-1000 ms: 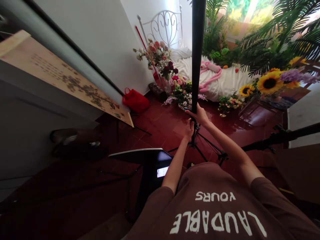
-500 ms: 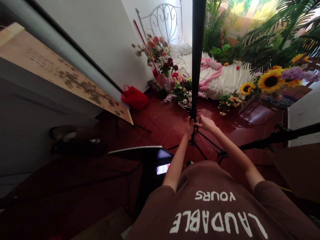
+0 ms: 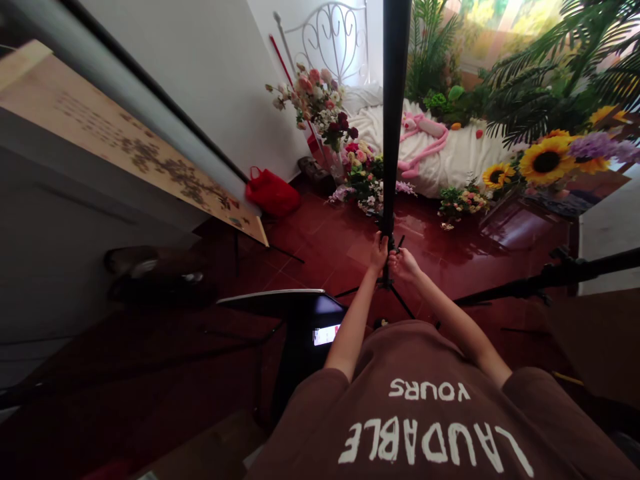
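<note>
A black light stand rises upright in front of me, its legs spread on the floor. My left hand is closed around the lower part of its pole. Beside it, on the pole's right side, my right hand has its fingers curled in at the stand's knob. Part of the knob sticks out above the fingers; the rest is hidden by them.
A dark stand or table with a lit phone is at my left. Another black pole slants in from the right. Flowers, sunflowers and a white-draped bed lie ahead. A red bag sits by the wall.
My right hand has shifted slightly down and turned, its fingers now curled in at the knob. My left hand keeps its place on the pole.
</note>
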Action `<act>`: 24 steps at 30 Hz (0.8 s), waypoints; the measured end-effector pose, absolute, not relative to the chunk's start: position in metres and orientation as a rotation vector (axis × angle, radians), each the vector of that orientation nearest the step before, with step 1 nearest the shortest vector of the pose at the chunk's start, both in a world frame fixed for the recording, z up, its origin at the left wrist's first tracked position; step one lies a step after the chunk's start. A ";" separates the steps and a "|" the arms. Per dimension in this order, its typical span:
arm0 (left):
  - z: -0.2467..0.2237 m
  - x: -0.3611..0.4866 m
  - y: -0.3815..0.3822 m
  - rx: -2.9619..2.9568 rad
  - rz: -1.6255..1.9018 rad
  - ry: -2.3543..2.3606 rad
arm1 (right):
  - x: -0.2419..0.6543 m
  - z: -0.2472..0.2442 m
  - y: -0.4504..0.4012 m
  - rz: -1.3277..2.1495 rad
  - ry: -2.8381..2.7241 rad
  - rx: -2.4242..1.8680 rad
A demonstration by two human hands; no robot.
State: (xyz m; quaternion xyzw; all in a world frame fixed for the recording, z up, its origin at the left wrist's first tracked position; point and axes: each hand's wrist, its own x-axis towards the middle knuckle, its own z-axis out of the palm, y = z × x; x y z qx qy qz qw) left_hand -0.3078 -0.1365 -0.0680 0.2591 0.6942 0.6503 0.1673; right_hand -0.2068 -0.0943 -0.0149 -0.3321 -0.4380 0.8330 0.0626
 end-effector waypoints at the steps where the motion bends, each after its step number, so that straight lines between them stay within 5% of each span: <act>1: -0.068 -0.308 -0.136 0.725 1.844 1.981 | -0.209 -0.015 -0.096 2.576 -1.150 -0.949; 14: -0.079 -0.281 -0.144 0.619 1.919 2.030 | -0.179 -0.019 -0.098 2.777 -0.485 -1.059; 20: -0.122 -0.212 -0.158 0.274 1.406 2.192 | -0.107 -0.045 -0.084 2.626 -0.524 -1.299; 24: -0.126 -0.156 -0.149 0.610 1.277 2.006 | -0.047 -0.053 -0.068 2.434 -0.537 -1.351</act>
